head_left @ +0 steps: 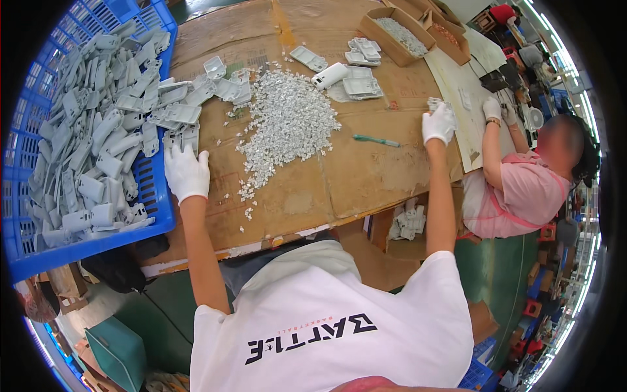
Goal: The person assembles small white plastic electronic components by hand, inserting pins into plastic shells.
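Observation:
My left hand [186, 171], in a white glove, is at the right edge of a blue crate [171, 208]. Its thumb stands apart and its fingertips reach the lower edge of a light grey plastic housing [188, 136]. On the right side of the table, my gloved right hand [439, 126] is closed around a small light grey plastic part [436, 103], mostly hidden by the fingers. Between my hands lies a heap of small pale plastic pieces [284, 121]. A green pen-like tool [376, 140] rests nearer my right hand.
Many grey housings [98, 130] fill the crate and spill onto the cardboard-covered table [294, 202]. More housings [361, 83] lie at the back. Open cardboard boxes [398, 36] of small parts stand far right. A gloved co-worker in pink [522, 183] works at the right.

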`<act>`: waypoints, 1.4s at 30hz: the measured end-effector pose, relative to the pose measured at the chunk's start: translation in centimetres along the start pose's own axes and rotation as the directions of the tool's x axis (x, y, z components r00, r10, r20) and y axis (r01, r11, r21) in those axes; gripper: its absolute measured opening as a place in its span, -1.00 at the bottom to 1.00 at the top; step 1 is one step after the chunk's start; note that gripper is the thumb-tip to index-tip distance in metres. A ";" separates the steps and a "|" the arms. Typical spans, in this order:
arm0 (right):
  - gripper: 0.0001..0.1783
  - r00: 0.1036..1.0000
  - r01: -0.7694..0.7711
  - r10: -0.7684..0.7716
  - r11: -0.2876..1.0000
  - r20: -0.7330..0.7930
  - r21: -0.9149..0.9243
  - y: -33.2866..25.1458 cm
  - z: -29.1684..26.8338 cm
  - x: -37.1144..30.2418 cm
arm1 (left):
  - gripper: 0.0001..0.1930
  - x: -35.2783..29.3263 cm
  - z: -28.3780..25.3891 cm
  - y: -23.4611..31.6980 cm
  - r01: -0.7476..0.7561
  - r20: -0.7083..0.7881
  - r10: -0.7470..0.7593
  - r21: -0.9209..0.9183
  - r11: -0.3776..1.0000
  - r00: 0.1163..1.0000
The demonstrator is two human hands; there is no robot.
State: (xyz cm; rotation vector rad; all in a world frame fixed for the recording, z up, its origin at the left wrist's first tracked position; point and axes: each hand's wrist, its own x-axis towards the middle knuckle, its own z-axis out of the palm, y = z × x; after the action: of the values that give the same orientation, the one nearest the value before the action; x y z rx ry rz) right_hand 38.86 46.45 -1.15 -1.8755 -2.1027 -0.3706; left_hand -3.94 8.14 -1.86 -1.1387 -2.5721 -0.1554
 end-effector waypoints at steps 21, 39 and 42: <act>-0.67 0.870 0.426 -0.479 0.607 -0.119 0.671 -16.2 -5.0 -20.9 | -0.78 -4.5 -3.6 2.2 0.192 0.002 -0.230 -0.555 0.810 0.973; -0.88 0.835 0.360 -0.462 0.869 0.298 0.339 -17.2 -8.8 -21.3 | -0.50 -13.2 -5.6 7.2 0.339 0.332 -0.113 -0.940 0.048 0.936; -0.81 0.860 0.313 -0.509 0.453 -0.046 0.835 -17.9 -11.3 -23.3 | -0.49 -13.1 -5.3 8.1 0.187 0.176 -0.154 -0.981 0.057 0.972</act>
State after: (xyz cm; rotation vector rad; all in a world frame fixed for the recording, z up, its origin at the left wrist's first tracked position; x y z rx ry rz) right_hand 24.08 18.75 0.39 -0.8375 -2.2416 0.6900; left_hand 11.57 3.25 -1.51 -1.0401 -2.3570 -2.3436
